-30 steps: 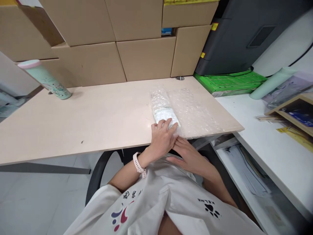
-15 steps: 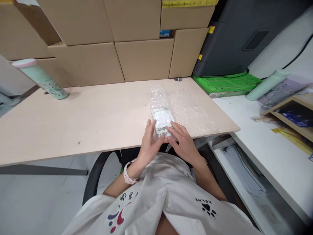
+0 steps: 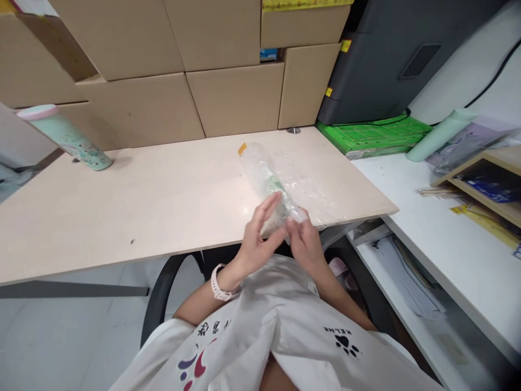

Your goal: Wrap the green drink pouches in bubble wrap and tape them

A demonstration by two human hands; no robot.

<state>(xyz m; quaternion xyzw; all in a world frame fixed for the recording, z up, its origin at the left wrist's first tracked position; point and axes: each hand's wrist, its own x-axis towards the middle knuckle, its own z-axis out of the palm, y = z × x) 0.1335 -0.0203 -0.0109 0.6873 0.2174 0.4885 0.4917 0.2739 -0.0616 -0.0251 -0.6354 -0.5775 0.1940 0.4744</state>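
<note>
A bubble-wrapped package [image 3: 277, 185] is tilted up at the table's front edge, blurred by motion. Green and white show through the clear plastic, but the kind of item inside cannot be made out. My right hand [image 3: 306, 241] is closed on the wrap at the package's near right side. On the left, my left hand [image 3: 260, 233] has its fingers stretched and the thumb apart, close against the package; whether it touches is unclear. Under and to the right of the package lies a flat sheet of bubble wrap [image 3: 315, 198].
Cardboard boxes [image 3: 236, 100] are stacked along the back of the table [image 3: 171, 201]. A green tumbler [image 3: 79, 144] with a pink lid stands at the left. To the right are a dark grey case [image 3: 366, 70], a green box [image 3: 370, 138] and a white side desk [image 3: 439, 233].
The package has been turned from lying flat, white label up, to a tilted pose showing green and a yellow-orange strip. My left hand has come off its side; my right hand has closed on it.
</note>
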